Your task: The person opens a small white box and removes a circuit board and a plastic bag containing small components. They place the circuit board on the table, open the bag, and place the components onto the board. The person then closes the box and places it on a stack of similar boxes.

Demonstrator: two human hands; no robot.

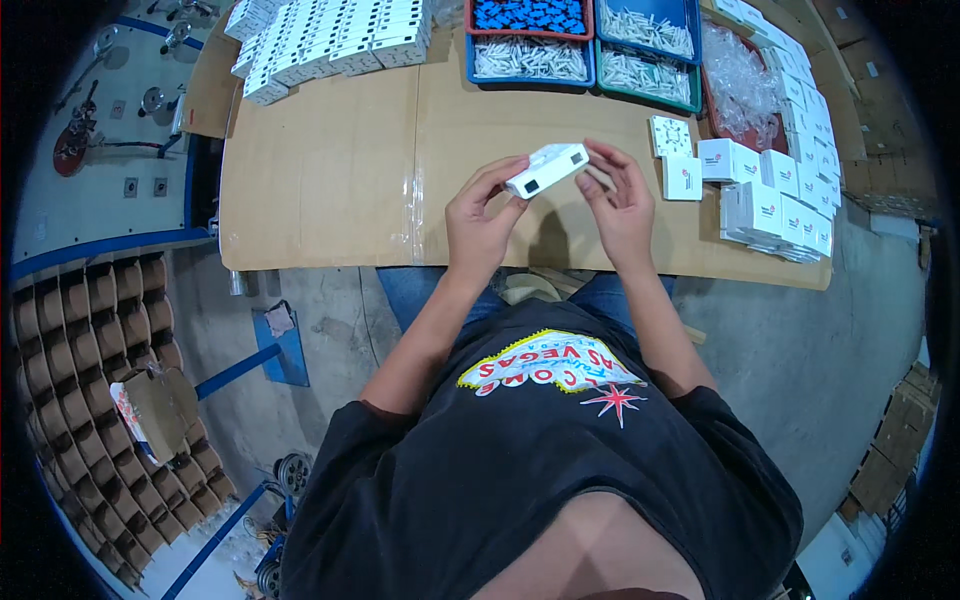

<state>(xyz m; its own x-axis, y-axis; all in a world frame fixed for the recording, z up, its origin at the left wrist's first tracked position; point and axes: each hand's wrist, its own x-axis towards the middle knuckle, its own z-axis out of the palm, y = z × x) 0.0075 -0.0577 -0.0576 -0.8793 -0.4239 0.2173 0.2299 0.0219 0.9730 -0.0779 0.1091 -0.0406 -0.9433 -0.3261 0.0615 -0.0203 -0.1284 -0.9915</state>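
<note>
A small white box (545, 172) is held tilted above the front part of the cardboard-covered table. It has dark square marks near both ends of its near side. My left hand (482, 220) grips its left end, thumb below and fingers above. The fingers and thumb of my right hand (622, 208) close around its right end, where a pale edge shows between them. What the far side of the box looks like is hidden from me.
Rows of white boxes (335, 40) stand at the far left. At the back are a red tray (530, 36) of blue parts, a blue tray (530, 84) and a green tray (650, 97) of white plugs. Bagged plastic (742, 85) and stacked white boxes (765, 210) line the right.
</note>
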